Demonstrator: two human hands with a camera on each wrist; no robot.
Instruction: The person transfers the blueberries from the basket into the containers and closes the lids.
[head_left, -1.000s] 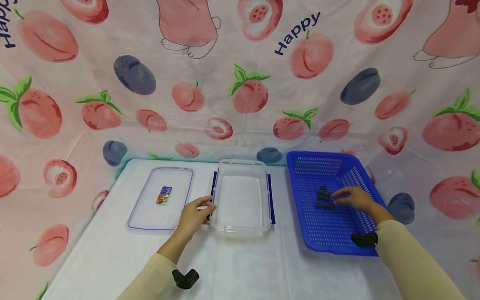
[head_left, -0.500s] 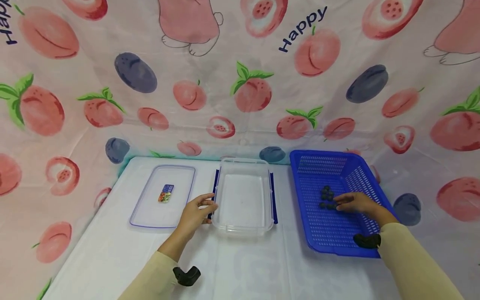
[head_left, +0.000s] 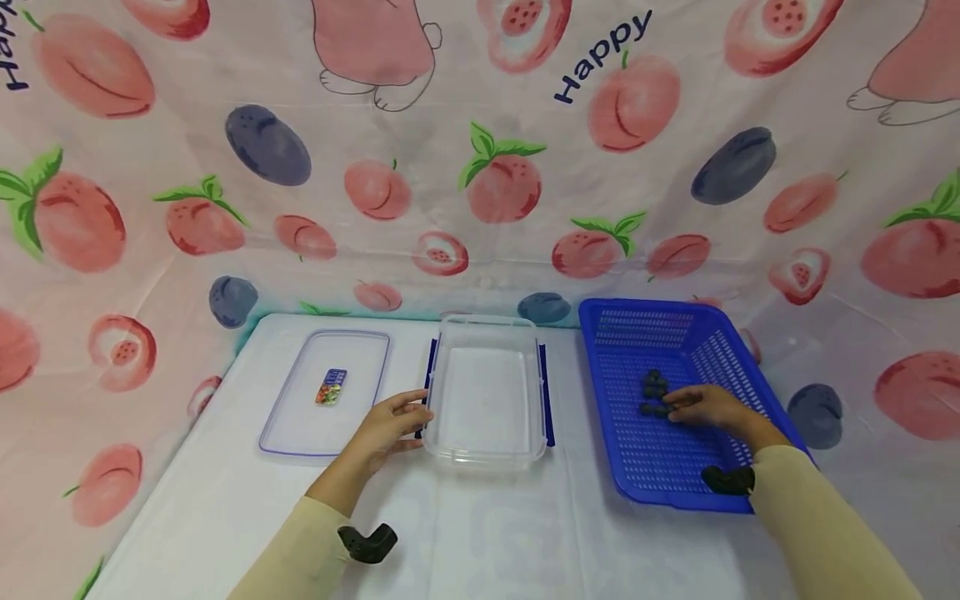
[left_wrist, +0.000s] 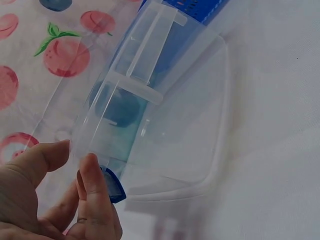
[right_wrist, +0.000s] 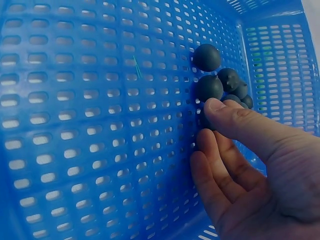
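Observation:
My right hand (head_left: 708,406) reaches into a blue plastic basket (head_left: 618,462). In the right wrist view, its thumb and fingers (right_wrist: 218,187) pinch a dark blueberry (right_wrist: 206,120), mostly hidden behind the thumb. Several more blueberries (right_wrist: 207,57) lie clustered beside it on the basket floor. At the left side of a clear plastic container (head_left: 483,458), my left hand (head_left: 386,429) touches the wall with loosely bent fingers. The left wrist view shows its fingertips right at a blue side latch (left_wrist: 115,186), thumb apart from the other fingers.
A clear lid (head_left: 296,433) with a blue rim and a small label (head_left: 331,387) lies left of the container. Another blue latch (head_left: 547,400) hangs on the container's right side. All stand on a white-covered table (head_left: 480,533) against a fruit-print cloth (head_left: 480,250).
My right hand stays over the blueberries, its fingers dipping slightly and settling around one. The left hand remains at the container, its lower finger a little more spread. The view shifts slightly.

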